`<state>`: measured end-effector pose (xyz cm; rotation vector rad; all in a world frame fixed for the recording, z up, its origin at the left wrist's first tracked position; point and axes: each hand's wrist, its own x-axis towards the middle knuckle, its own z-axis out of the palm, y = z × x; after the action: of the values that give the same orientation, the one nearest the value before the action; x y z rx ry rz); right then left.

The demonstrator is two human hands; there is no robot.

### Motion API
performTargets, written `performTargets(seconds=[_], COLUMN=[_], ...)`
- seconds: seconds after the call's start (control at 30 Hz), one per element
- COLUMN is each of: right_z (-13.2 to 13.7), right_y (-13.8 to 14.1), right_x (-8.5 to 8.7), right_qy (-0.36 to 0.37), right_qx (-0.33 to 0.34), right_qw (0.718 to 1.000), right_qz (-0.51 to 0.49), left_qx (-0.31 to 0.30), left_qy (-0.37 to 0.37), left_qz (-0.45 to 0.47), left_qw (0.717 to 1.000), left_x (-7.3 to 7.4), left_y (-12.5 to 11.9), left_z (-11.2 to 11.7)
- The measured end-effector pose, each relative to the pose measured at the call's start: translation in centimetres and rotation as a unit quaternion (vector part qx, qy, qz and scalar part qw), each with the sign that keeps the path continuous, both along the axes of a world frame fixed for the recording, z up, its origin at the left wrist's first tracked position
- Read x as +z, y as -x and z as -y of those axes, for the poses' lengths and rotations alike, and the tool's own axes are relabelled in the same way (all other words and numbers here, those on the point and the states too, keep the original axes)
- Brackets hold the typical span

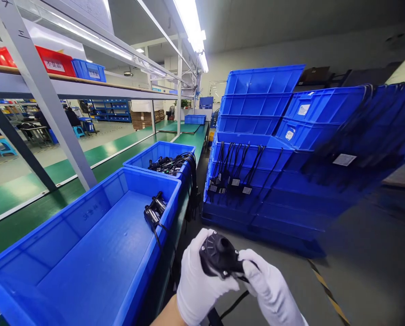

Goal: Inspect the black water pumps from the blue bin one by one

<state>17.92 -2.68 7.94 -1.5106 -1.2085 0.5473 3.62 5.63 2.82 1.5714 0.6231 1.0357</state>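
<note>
Biggest thing here is the stack of blue crates (257, 117) on the right. It's piled several high on the grey floor, with more crates leaning beside it, blurred. A bunch of black cables with tags (236, 170) hangs over the front of the lower crates.

On the left a long green bench (69, 181) runs away from the camera, with a slanted metal post (42, 95) and a shelf above it. The shelf carries a red bin (55, 61) with a small blue bin (89, 71) just beside it.

Two open blue tubs sit on the bench edge. The near tub (97, 253) is mostly bare, with just a couple of black pump units (155, 210) against its right wall and a lead trailing over the rim. The far tub (144, 156) touches it end to end and holds a tangle of black parts and cords (171, 164) spilling over the side.

Down at the bottom are both hands in white gloves. The left hand (199, 285) is wrapped around the body of a black pump part (219, 258). The right hand (270, 290) pinches it from the other side, fingers closed on it. So the part is held between both hands, off the bench, just right of the near tub's corner and over the floor. Its cable (233, 305) drops down between the wrists.
</note>
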Motion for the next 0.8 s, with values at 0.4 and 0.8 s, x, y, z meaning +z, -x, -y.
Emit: performTargets(seconds=[0.4,0.8], right_z=[-0.6,1.2], right_y=[-0.3,-1.8], right_x=[1.0,2.9], right_qy=[0.059,0.028], right_qx=[-0.052,-0.002], right_qw=[0.985,0.996], right_qz=[-0.154,0.084], left_qx=[-0.035,-0.331], left_qy=[0.165,0.435], left_qz=[-0.064,0.332], left_qw=[0.984,0.769], left_x=[5.4,4.5], left_y=[-0.1,-1.5], left_z=[1.1,0.0])
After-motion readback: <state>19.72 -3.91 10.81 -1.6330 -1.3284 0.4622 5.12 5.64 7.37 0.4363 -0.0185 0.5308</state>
